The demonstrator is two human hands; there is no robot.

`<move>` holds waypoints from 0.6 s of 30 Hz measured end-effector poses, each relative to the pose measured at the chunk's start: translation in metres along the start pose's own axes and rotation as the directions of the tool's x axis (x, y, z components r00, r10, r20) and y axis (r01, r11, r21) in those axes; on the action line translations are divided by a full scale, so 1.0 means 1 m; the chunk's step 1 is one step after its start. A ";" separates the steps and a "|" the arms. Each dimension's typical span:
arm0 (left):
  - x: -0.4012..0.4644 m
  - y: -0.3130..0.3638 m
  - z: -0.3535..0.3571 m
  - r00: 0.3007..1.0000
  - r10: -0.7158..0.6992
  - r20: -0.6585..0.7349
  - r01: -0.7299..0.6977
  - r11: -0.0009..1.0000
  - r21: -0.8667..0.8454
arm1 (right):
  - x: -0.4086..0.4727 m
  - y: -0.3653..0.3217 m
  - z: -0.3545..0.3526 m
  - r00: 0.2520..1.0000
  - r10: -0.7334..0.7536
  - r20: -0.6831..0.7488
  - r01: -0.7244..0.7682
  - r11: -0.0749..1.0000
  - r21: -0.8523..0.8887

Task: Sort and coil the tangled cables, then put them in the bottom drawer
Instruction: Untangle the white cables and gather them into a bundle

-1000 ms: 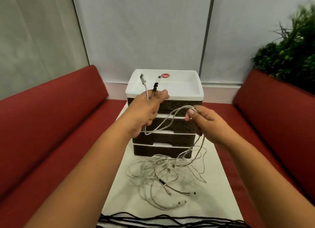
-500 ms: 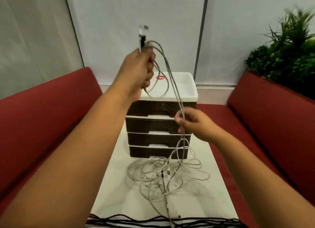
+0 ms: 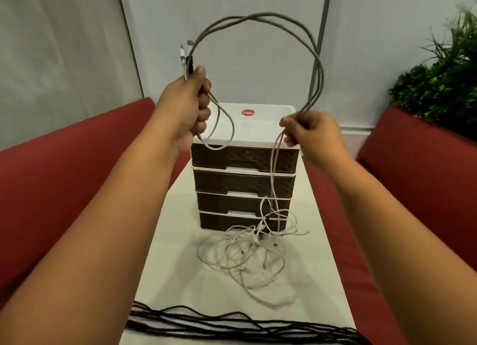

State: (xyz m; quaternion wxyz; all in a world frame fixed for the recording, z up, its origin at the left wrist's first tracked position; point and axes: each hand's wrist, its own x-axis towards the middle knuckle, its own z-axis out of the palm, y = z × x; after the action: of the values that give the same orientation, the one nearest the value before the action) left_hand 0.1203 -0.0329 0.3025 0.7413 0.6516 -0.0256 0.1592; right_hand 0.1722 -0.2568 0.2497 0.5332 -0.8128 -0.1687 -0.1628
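Drawers closed | cables in both hands' grip

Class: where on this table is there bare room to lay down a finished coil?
Free: the strip of white table left of the tangled cables, and between them and the black cords. Crowded: in front of the drawer unit's bottom drawer.

soft even indoor light, faint shadows, wide-angle edge bending, slight motion blur.
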 end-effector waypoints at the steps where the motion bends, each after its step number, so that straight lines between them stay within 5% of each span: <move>1: -0.004 -0.002 0.000 1.000 -0.004 -0.003 0.004 1.000 0.003 | 0.004 -0.007 -0.002 0.999 -0.013 0.049 0.015 0.999 -0.045; 3: -0.011 -0.004 0.001 1.000 -0.003 -0.014 0.003 1.000 0.014 | 0.008 -0.020 -0.008 0.995 -0.043 0.092 0.051 0.994 -0.092; 7: -0.026 -0.006 -0.002 0.999 0.001 -0.036 -0.001 1.000 0.007 | 0.011 -0.042 -0.022 0.983 -0.133 -0.125 0.151 0.978 0.142; 11: -0.041 -0.010 -0.004 0.999 -0.004 -0.046 0.004 1.000 -0.008 | 0.002 -0.052 -0.022 0.982 -0.182 -0.049 0.188 0.971 0.147; 18: -0.074 -0.009 -0.010 0.997 -0.014 -0.076 0.013 1.000 -0.005 | -0.024 -0.076 -0.021 0.931 -0.330 -0.154 0.362 0.878 0.313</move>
State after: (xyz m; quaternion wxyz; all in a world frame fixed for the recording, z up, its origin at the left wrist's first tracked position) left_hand 0.0506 -0.0389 0.2746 0.7443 0.6434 0.0068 0.1789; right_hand 0.1145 -0.2501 0.3089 0.6339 -0.6576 -0.3106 -0.2633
